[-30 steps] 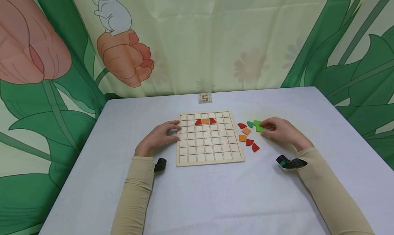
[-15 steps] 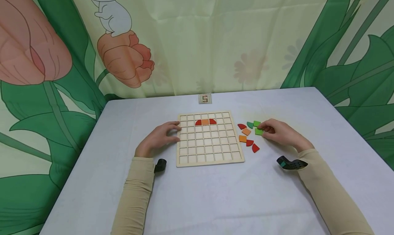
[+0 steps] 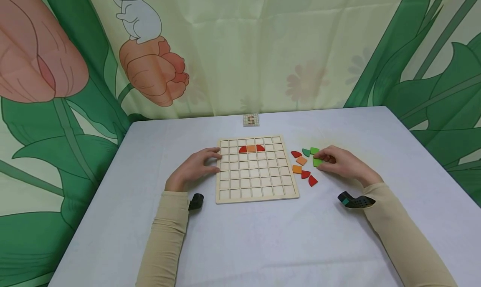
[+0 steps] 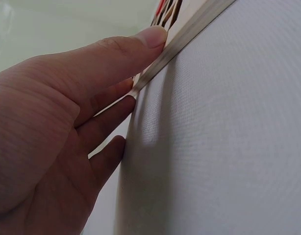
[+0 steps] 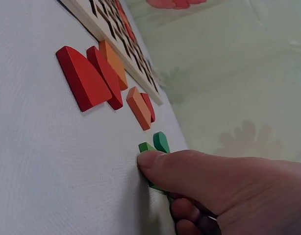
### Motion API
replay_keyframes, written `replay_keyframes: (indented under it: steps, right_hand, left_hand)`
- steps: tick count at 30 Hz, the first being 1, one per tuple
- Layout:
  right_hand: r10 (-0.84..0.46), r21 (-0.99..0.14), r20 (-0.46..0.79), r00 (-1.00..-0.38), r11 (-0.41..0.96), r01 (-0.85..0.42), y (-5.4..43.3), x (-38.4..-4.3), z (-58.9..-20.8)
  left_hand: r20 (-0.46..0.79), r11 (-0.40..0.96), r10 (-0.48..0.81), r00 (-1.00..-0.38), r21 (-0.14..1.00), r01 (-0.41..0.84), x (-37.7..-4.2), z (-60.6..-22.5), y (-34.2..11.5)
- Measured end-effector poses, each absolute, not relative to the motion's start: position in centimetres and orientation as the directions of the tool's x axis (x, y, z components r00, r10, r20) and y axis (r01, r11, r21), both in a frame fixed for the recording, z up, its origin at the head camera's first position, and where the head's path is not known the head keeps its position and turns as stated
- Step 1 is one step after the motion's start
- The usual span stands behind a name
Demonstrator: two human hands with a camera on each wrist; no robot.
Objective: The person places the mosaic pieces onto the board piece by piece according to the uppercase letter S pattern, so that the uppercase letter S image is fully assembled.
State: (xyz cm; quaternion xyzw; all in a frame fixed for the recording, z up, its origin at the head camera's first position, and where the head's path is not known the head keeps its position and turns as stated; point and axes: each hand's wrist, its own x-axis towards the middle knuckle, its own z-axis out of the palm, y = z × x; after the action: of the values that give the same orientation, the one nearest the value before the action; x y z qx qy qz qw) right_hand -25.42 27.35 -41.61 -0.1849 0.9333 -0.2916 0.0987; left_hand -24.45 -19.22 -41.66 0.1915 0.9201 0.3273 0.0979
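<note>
My left hand (image 3: 195, 166) rests at the left edge of a wooden grid board (image 3: 257, 199); its thumb and fingertips touch the rim, fingers spread and only slightly bent. Two red quarter-round tiles with an orange square tile (image 3: 251, 148) between them sit in a row near the board's far side. Right of the board, my right hand (image 3: 340, 161) pinches a light green square tile (image 3: 317, 162) at the table surface. Another light green square (image 3: 314, 151) and a dark green quarter-round (image 3: 306, 152) lie just beyond it. The right wrist view shows the thumb (image 5: 165, 166) covering much of the held tile.
Between board and right hand lie loose red quarter-round tiles (image 3: 312, 181) and orange squares (image 3: 297, 169). A small pattern card (image 3: 251, 120) lies at the far table edge. Behind the white-covered table (image 3: 240, 245) hangs a printed curtain (image 3: 240, 49).
The right hand has drawn one light green square slightly toward the near side, apart from the other green square. The left hand and board have stayed in place.
</note>
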Motion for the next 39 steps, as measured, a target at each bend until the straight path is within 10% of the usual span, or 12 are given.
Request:
replay_keyframes:
  steps: [39]
  right_hand:
    - [-0.485,-0.578,0.099,-0.869,0.683,-0.447,20.1,-25.5,-40.6]
  left_hand:
    - [-0.053,0.709,0.42,-0.906,0.642,0.291,-24.6,-41.6,-19.2]
